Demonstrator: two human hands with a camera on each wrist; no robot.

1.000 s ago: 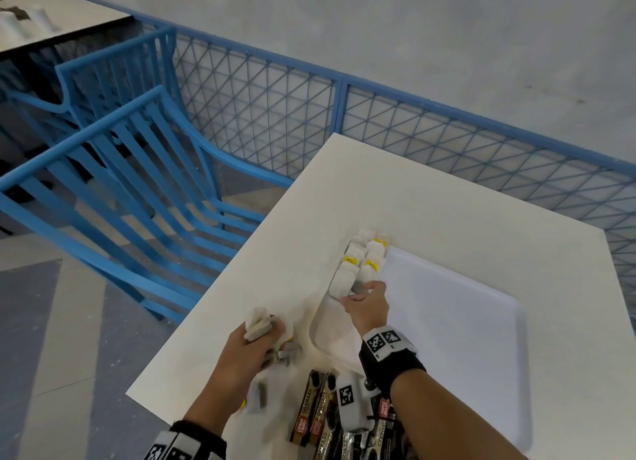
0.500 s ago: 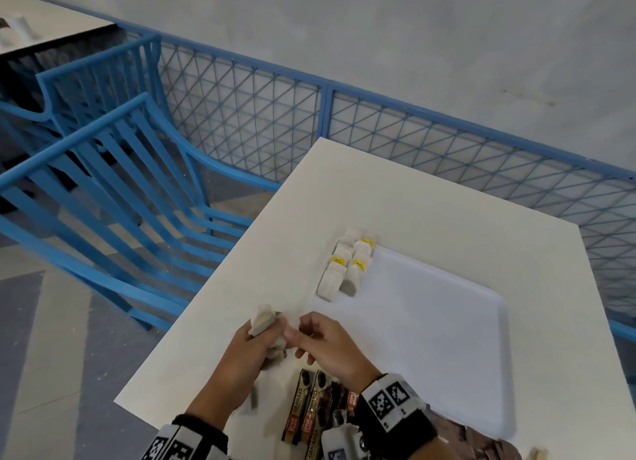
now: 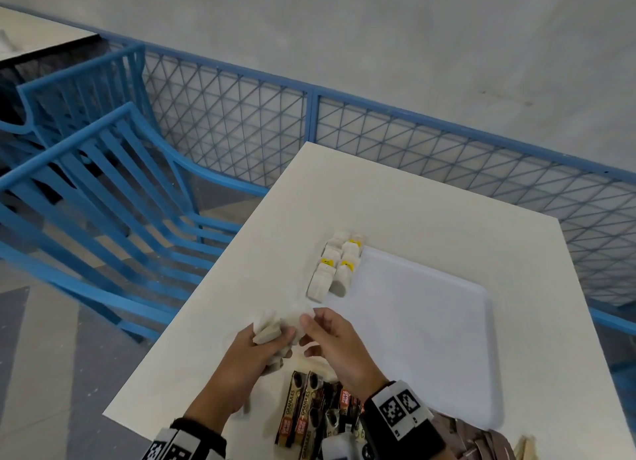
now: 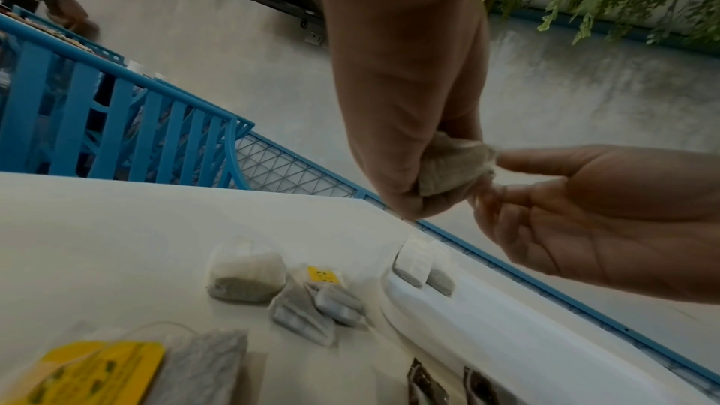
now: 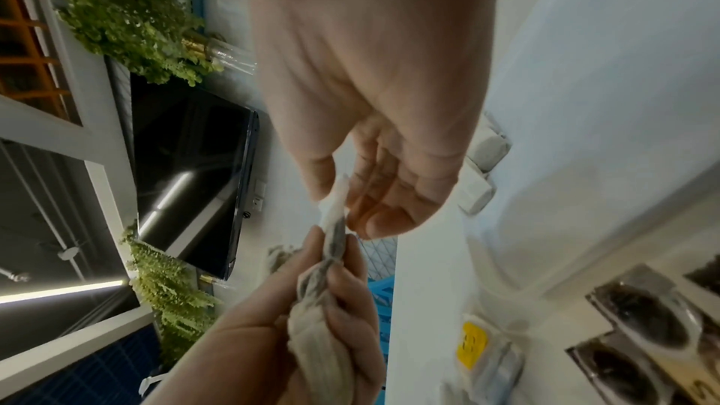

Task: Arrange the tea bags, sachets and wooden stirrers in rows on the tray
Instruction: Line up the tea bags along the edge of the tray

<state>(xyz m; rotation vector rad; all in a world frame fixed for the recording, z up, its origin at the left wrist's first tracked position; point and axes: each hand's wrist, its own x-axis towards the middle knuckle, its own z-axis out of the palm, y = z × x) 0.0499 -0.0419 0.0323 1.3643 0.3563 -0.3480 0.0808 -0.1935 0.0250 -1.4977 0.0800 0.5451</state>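
My left hand [image 3: 272, 342] grips a bunch of pale tea bags [image 3: 266, 329] above the table's near left part. My right hand [image 3: 306, 325] meets it and pinches the top edge of one tea bag [image 5: 334, 205] between thumb and forefinger. In the left wrist view the same tea bag [image 4: 452, 168] is held between both hands. A double row of tea bags [image 3: 337, 267] with yellow tags lies along the left rim of the white tray [image 3: 430, 322]. Dark sachets [image 3: 306, 408] lie below my hands. Loose tea bags [image 4: 245, 276] lie on the table.
The white table [image 3: 395, 198] ends close to my left hand. A blue chair [image 3: 103, 191] and a blue mesh railing [image 3: 413, 143] stand beyond it. Wooden stirrers [image 3: 526, 446] show at the bottom right edge, next to brown sachets [image 3: 481, 439].
My right hand left the row of tea bags at the tray's rim and came back to my left hand. It now pinches a bag in the bunch.
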